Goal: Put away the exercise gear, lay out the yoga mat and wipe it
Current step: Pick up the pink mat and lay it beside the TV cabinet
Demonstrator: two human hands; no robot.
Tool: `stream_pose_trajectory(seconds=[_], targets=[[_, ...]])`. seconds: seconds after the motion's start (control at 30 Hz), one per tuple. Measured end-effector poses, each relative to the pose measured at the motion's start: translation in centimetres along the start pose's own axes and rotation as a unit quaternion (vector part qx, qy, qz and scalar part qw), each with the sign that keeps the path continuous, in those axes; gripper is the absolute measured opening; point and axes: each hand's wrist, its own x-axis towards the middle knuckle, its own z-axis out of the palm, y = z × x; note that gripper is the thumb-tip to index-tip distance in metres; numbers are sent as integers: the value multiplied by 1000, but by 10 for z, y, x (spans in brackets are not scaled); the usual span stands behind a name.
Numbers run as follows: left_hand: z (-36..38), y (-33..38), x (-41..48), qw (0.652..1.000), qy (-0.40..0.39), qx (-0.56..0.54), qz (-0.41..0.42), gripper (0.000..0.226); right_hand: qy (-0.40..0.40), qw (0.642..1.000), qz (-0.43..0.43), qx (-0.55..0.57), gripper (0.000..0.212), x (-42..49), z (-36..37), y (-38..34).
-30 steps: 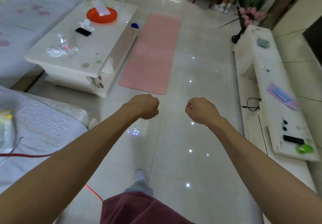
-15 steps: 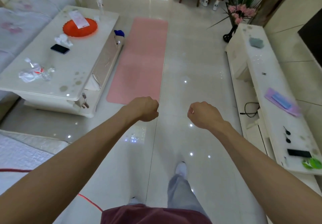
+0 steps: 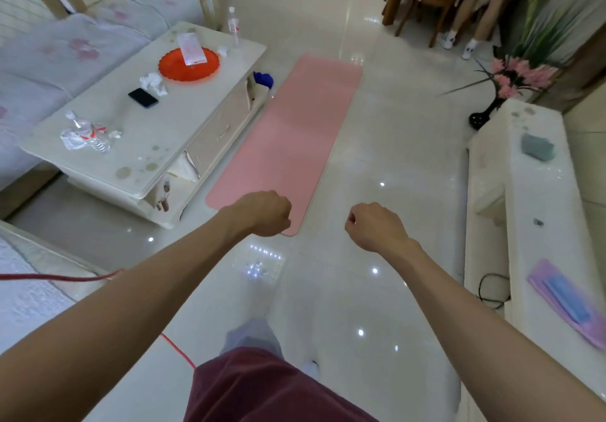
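A pink yoga mat (image 3: pixel 292 139) lies flat on the glossy tile floor, beside the white coffee table (image 3: pixel 141 146). My left hand (image 3: pixel 262 213) is curled into a fist and holds nothing; it hovers over the mat's near corner. My right hand (image 3: pixel 373 226) is also curled and empty, above bare floor to the right of the mat. A grey cloth (image 3: pixel 537 147) lies on the long white cabinet (image 3: pixel 544 211) at the right. A purple and blue folded item (image 3: pixel 567 303) lies nearer on that cabinet.
The coffee table carries an orange tray (image 3: pixel 188 64), a black phone (image 3: pixel 142 97), a crushed bottle (image 3: pixel 87 132) and an upright bottle (image 3: pixel 232 24). A sofa (image 3: pixel 65 50) stands left. A flower vase (image 3: pixel 485 116) and another person's legs (image 3: pixel 472 27) are at the back right. A red cable (image 3: pixel 55 278) runs at the left.
I have walked forward, so the mat and coffee table are closer. Both fists keep the same pose in front of me.
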Motion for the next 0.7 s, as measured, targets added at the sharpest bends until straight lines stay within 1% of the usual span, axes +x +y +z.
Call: stream_pose_trajectory(seconds=[0.1,0.27,0.4,0.57,0.7], targets=[[-10,0,31,1000,-4,-5,-17,33,-10,1000,-20,-10,24,35,-9,10],[-24,-7,94,999,-11,-19,-23,33,-29,998,-44,-22,23,106,-20,19],[-42,-25,156,999,-14,-23,-30,31,-32,998,-48,-36,23,175,-38,26],[-66,-49,224,997,-50,-41,-45,31,-63,995,-62,-51,21,250,-58,26],[-84,-71,260,995,-39,-71,-62,30,-79,991,-86,-67,19,302,-75,22]])
